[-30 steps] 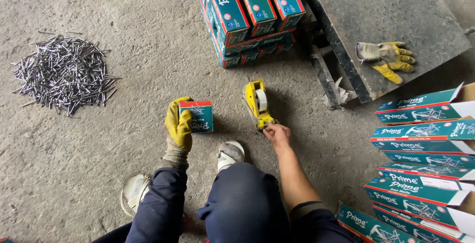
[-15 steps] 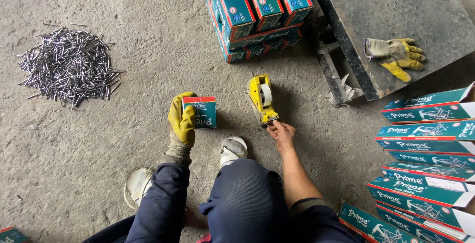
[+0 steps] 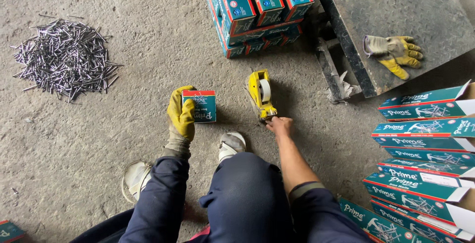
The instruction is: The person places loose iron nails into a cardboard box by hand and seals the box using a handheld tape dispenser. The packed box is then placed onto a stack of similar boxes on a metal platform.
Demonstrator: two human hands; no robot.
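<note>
the gloved left hand (image 3: 180, 117) grasps a small teal box (image 3: 199, 106) standing on the concrete floor (image 3: 123, 124), near the middle; the bare right hand (image 3: 280, 124) closes on the yellow tape dispenser (image 3: 261, 94) beside it. the box seems closed but i judge it not yet taped; sealed boxes (image 3: 257, 10) are stacked at the far edge.

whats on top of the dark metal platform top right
One yellow glove lies on the platform, nothing else on the part in view. Its top right corner runs out of frame, so anything there is unseen.
</note>
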